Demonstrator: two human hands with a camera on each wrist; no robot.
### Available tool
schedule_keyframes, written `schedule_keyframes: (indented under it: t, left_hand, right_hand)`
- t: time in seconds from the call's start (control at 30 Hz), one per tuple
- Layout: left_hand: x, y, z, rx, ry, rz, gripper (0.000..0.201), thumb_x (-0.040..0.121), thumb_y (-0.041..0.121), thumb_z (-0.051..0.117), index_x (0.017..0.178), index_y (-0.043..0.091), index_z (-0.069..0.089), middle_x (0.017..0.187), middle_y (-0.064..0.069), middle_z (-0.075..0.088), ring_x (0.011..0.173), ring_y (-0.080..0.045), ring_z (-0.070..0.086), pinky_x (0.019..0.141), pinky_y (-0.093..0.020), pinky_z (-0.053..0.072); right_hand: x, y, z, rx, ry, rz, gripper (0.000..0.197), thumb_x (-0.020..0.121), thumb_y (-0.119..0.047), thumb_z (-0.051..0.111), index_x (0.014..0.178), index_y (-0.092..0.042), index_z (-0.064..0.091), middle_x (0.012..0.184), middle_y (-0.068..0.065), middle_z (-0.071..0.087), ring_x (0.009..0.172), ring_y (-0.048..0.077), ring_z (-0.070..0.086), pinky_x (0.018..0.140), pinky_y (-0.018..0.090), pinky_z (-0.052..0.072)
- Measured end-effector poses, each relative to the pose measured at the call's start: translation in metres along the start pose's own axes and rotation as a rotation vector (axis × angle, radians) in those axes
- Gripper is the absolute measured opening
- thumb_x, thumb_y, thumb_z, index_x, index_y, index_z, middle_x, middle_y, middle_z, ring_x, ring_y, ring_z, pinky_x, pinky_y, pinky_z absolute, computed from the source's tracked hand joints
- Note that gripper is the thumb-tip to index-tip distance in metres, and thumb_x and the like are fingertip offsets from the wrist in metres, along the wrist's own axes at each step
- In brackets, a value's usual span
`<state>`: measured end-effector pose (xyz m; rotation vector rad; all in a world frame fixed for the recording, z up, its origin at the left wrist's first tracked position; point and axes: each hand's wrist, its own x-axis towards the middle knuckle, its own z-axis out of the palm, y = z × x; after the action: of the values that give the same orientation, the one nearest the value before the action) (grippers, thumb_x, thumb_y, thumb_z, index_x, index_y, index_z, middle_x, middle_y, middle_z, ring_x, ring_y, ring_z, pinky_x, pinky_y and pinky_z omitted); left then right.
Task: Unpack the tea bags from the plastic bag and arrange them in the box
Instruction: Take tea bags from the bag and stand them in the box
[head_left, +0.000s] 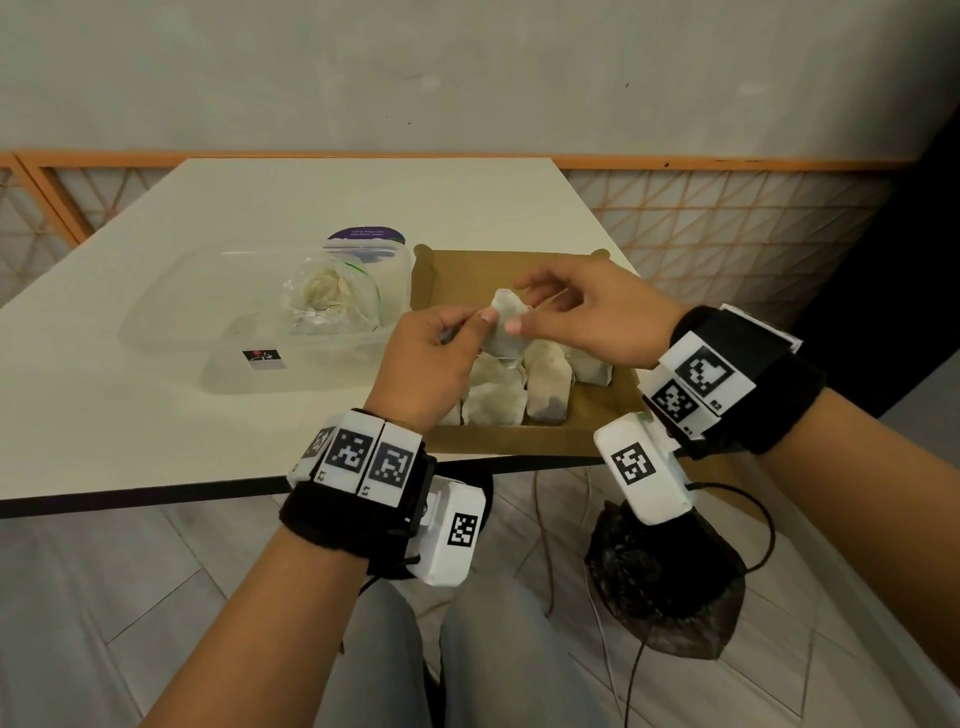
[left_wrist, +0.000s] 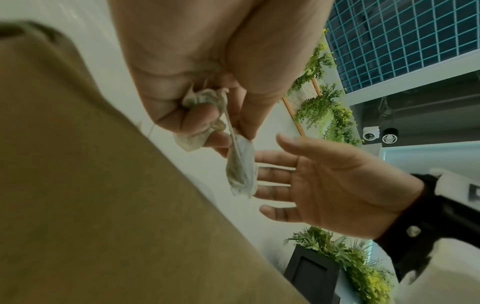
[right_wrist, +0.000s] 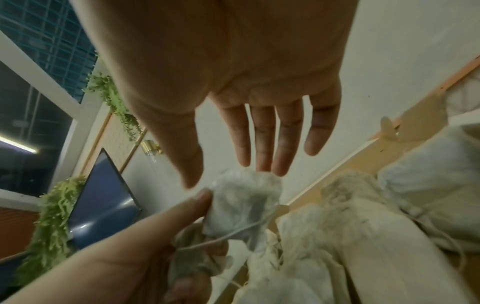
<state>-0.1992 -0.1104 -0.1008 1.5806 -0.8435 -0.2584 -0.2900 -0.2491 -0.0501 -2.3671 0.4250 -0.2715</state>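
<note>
My left hand (head_left: 480, 319) pinches a pale tea bag (head_left: 505, 328) by its left edge and holds it above the brown cardboard box (head_left: 592, 421). The left wrist view shows that tea bag (left_wrist: 241, 170) dangling from my left hand (left_wrist: 228, 133), with a second crumpled one (left_wrist: 193, 139) tucked under the curled fingers. My right hand (head_left: 519, 306) hovers just right of the held bag with its fingers spread and straight, its tips close to the tea bag (right_wrist: 244, 205). Several tea bags (head_left: 540, 387) lie in the box. The plastic bag (head_left: 332, 296) holds more tea bags.
The plastic bag sits inside a clear plastic container (head_left: 171, 322) left of the box, with a purple-labelled lid (head_left: 366, 236) behind it. The box stands at the white table's (head_left: 156, 426) near right corner. A dark bag (head_left: 665, 577) and cables lie on the floor.
</note>
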Motion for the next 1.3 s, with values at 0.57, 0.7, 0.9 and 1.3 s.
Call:
schedule_keyframes:
  t: [0.57, 0.7, 0.9, 1.3]
  left_hand:
    - [-0.001, -0.013, 0.001, -0.123, 0.084, -0.214, 0.01, 0.09, 0.025, 0.061, 0.089, 0.019, 0.069, 0.082, 0.009, 0.066, 0.055, 0.007, 0.053, 0.053, -0.007, 0.038]
    - [-0.002, -0.011, 0.002, -0.13, 0.083, -0.227, 0.01, 0.091, 0.025, 0.06, 0.086, 0.022, 0.068, 0.08, 0.012, 0.066, 0.055, 0.007, 0.054, 0.055, -0.011, 0.038]
    - [-0.004, -0.009, -0.001, -0.227, 0.072, -0.273, 0.01, 0.092, 0.022, 0.059, 0.087, 0.019, 0.068, 0.081, 0.008, 0.066, 0.062, 0.002, 0.054, 0.057, -0.016, 0.038]
    - [-0.002, -0.004, 0.002, -1.166, -0.178, -0.456, 0.042, 0.095, -0.003, 0.031, 0.128, 0.011, 0.051, 0.132, -0.004, 0.06, 0.12, -0.019, 0.058, 0.075, -0.023, 0.057]
  right_hand:
    - [-0.002, 0.033, -0.055, -0.379, -0.247, 0.197, 0.018, 0.081, -0.026, 0.069, 0.094, -0.016, 0.074, 0.092, 0.002, 0.071, 0.083, 0.012, 0.059, 0.083, 0.026, 0.044]
    - [0.009, 0.039, -0.042, -0.497, -0.302, 0.213, 0.019, 0.081, -0.026, 0.069, 0.097, -0.017, 0.074, 0.081, -0.013, 0.066, 0.073, 0.0, 0.053, 0.07, 0.014, 0.039]
    - [0.019, 0.049, -0.037, -0.571, -0.195, 0.225, 0.023, 0.084, -0.018, 0.066, 0.105, -0.009, 0.07, 0.084, -0.007, 0.06, 0.083, 0.01, 0.051, 0.061, 0.016, 0.038]
    - [-0.022, 0.004, 0.023, 0.317, -0.047, 0.174, 0.025, 0.083, -0.036, 0.064, 0.098, -0.016, 0.064, 0.086, 0.001, 0.065, 0.071, 0.008, 0.06, 0.065, 0.023, 0.048]
